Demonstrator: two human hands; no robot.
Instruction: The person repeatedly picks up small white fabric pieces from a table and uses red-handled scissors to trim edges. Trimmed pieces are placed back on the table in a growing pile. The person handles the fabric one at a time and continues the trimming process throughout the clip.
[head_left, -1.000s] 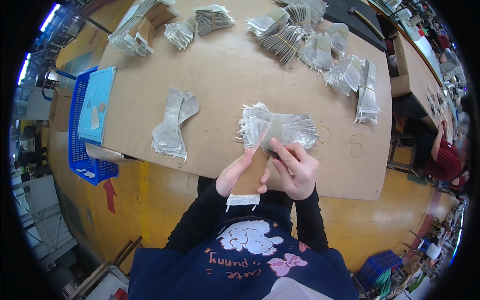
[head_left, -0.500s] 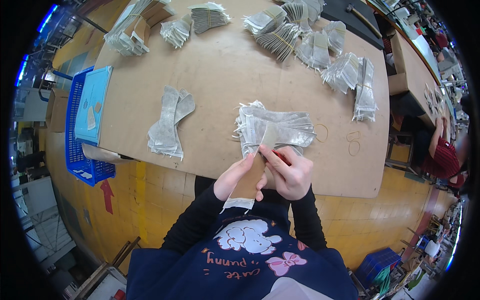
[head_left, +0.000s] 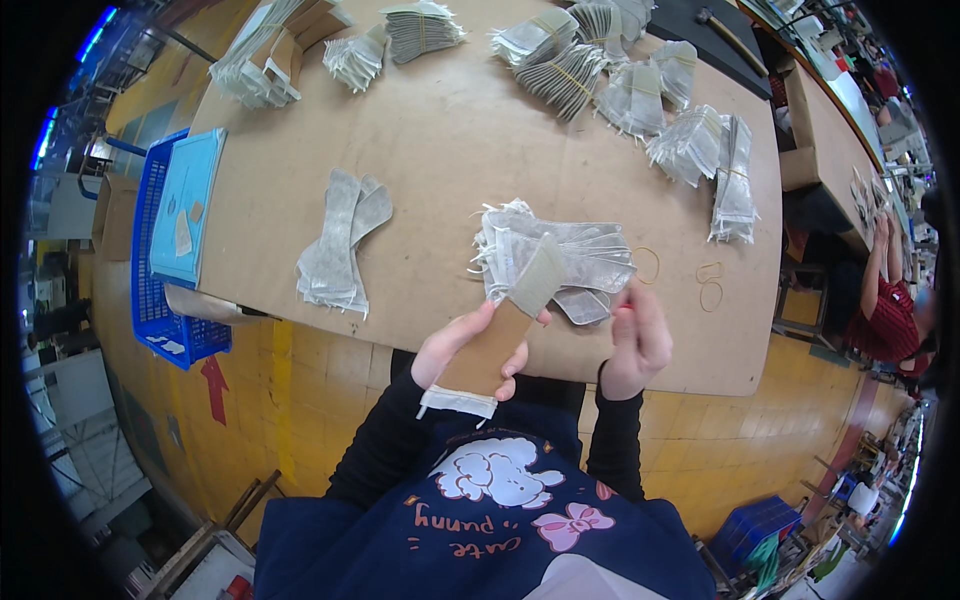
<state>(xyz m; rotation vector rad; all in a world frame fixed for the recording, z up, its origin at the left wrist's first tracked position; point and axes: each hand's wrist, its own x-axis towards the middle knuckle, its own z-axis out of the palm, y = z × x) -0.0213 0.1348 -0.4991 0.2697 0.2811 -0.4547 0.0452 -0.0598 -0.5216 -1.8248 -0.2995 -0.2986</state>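
My left hand (head_left: 462, 352) holds a long flat brown strip (head_left: 497, 340) with a grey upper end and a white lower end, tilted toward a pile of grey flat pouches (head_left: 560, 258) on the brown table (head_left: 450, 150). My right hand (head_left: 637, 340) is curled at the pile's near right edge, its fingertips touching the lowest pouch (head_left: 583, 305). A smaller fanned stack of grey pieces (head_left: 338, 242) lies to the left.
Several bundles of grey pouches (head_left: 620, 70) line the table's far edge. Two rubber bands (head_left: 708, 282) lie right of the pile. A blue crate (head_left: 160, 260) with a blue sheet stands at the left. A person in red (head_left: 890, 320) sits at the right.
My hands have separated. The left one now holds the brown strip alone and lifted toward the pile, while the right one has moved right to the pile's edge.
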